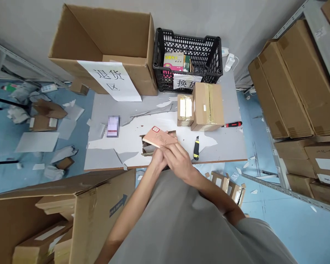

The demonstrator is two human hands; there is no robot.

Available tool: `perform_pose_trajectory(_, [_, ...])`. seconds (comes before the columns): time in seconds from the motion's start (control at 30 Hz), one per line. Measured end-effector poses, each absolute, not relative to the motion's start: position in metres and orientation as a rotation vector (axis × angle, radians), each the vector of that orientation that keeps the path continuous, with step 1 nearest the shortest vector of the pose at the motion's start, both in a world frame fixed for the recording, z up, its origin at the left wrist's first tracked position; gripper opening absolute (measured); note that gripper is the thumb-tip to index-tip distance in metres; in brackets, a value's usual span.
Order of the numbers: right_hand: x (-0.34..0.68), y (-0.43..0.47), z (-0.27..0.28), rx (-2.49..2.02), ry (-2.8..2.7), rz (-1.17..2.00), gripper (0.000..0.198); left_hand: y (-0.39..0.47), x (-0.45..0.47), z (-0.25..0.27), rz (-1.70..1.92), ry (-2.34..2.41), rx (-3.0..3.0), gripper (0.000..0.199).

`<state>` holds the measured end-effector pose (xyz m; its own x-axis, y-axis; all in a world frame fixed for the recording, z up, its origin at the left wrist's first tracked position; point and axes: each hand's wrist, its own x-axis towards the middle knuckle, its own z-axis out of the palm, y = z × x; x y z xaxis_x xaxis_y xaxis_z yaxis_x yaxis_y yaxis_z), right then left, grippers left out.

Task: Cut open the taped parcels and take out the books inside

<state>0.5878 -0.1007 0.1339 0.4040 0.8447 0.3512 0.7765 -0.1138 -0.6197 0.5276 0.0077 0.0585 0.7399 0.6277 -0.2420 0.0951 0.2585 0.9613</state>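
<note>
A thin salmon-pink book (156, 137) with a red-framed label in one corner is held over the near side of the table. My left hand (158, 159) grips it from below, its fingers mostly hidden behind the book. My right hand (178, 157) is closed on the book's near right edge. Under the book lies a small opened cardboard box (148, 149), partly covered by the book and my hands. To the right of my hands rests a yellow and black utility knife (196, 148).
Behind stand a big open carton (99, 73) with a paper sign and a black crate (187, 79) containing books. Two taped boxes, one small (185, 119), one larger (200, 110), sit at right by a red-handled tool (233, 124). Another open carton (104, 205) stands near left.
</note>
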Motion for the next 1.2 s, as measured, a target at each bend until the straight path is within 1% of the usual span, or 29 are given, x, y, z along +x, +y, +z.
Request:
perform_pose_trajectory(0.07, [0.599,-0.105,0.13,-1.88,-1.24,0.124,0.031,0.01,0.528,0.068,0.408,0.722,1.082,0.053])
perform_pose_trajectory(0.17, [0.615,-0.116,0.12,-1.891,-0.949,0.166,0.027,0.014,0.52,0.082,0.364,0.742,0.85,0.068])
perform_pose_trajectory(0.23, [0.623,-0.127,0.108,-1.924,-0.734,0.231,0.026,0.015,0.51,0.088,0.264,0.743,0.793,0.071])
perform_pose_trajectory(0.3, [0.627,-0.141,0.091,-1.896,-0.533,0.344,0.027,0.015,0.498,0.09,0.112,0.764,0.744,0.081])
perform_pose_trajectory(0.33, [0.627,-0.147,0.082,-1.839,-0.437,0.438,0.029,0.014,0.492,0.089,0.039,0.779,0.736,0.087])
perform_pose_trajectory(0.43, [0.632,-0.161,0.057,-1.568,-0.208,0.76,0.045,0.015,0.483,0.083,-0.079,0.78,0.799,0.093])
perform_pose_trajectory(0.5, [0.641,-0.16,0.053,-1.469,-0.135,0.866,0.051,0.023,0.491,0.081,-0.057,0.759,0.85,0.092])
perform_pose_trajectory(0.57, [0.659,-0.147,0.064,-1.429,-0.134,0.865,0.055,0.039,0.512,0.089,0.021,0.729,0.909,0.087])
perform_pose_trajectory(0.63, [0.684,-0.122,0.088,-1.405,-0.19,0.791,0.058,0.061,0.543,0.106,0.117,0.686,0.976,0.082])
perform_pose_trajectory(0.77, [0.738,-0.066,0.152,-1.36,-0.356,0.59,0.061,0.106,0.61,0.157,0.354,0.565,1.093,0.074])
perform_pose_trajectory(0.87, [0.76,-0.038,0.186,-1.338,-0.422,0.494,0.066,0.127,0.64,0.192,0.46,0.478,1.163,0.071])
perform_pose_trajectory(1.0, [0.766,-0.019,0.2,-1.305,-0.455,0.459,0.065,0.141,0.652,0.222,0.535,0.428,1.232,0.072])
perform_pose_trajectory(1.2, [0.769,0.015,0.203,-1.252,-0.521,0.448,0.067,0.166,0.648,0.243,0.656,0.411,1.294,0.061])
